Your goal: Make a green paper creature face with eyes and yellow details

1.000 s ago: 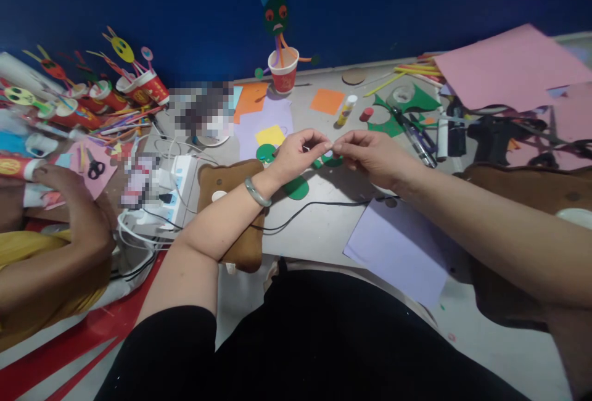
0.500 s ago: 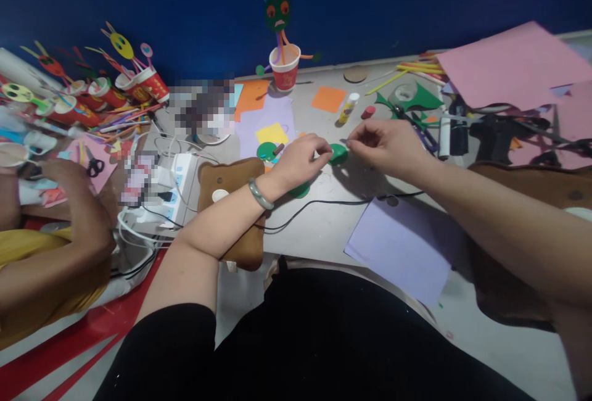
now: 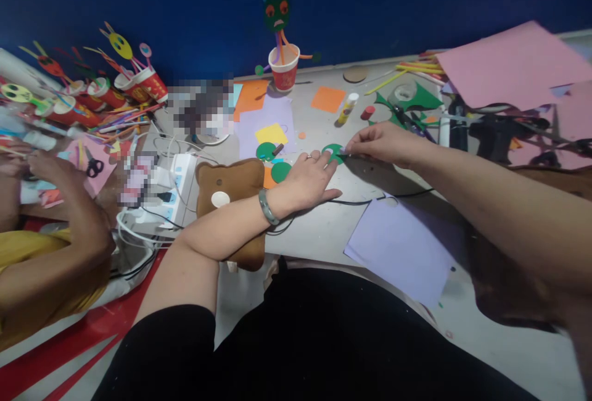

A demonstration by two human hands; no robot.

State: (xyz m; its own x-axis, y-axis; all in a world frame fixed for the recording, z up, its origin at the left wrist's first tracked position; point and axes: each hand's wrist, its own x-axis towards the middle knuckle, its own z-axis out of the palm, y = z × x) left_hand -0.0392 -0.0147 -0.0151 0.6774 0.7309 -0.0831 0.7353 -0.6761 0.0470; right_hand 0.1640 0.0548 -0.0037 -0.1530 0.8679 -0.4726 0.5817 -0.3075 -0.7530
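Note:
My left hand [image 3: 311, 180] lies flat with fingers stretched out, its fingertips pressing on a green paper circle [image 3: 339, 159]. A pale patch shows on that circle. At the circle's right edge my right hand [image 3: 383, 143] is closed in a pinch; a small pale bit shows at its fingertips, too small to name. Left of my left hand lie a second green paper circle [image 3: 281, 173] and another green circle [image 3: 265, 152] with small scraps and a brown stick-like piece on it. A glue stick [image 3: 348, 110] stands beyond my hands, near its red cap [image 3: 368, 112].
A cup with a green paper-faced figure [image 3: 283, 71] stands at the back. Purple paper [image 3: 402, 247] overhangs the front edge. A black cable [image 3: 361, 202] crosses the table. A brown cushion [image 3: 231, 179] and power strip [image 3: 178, 185] lie left, beside another person's arm [image 3: 76, 210].
My left hand has flattened from a curled pose and come down onto the green circle, uncovering the second circle. My right hand has shifted slightly left, to the circle's edge.

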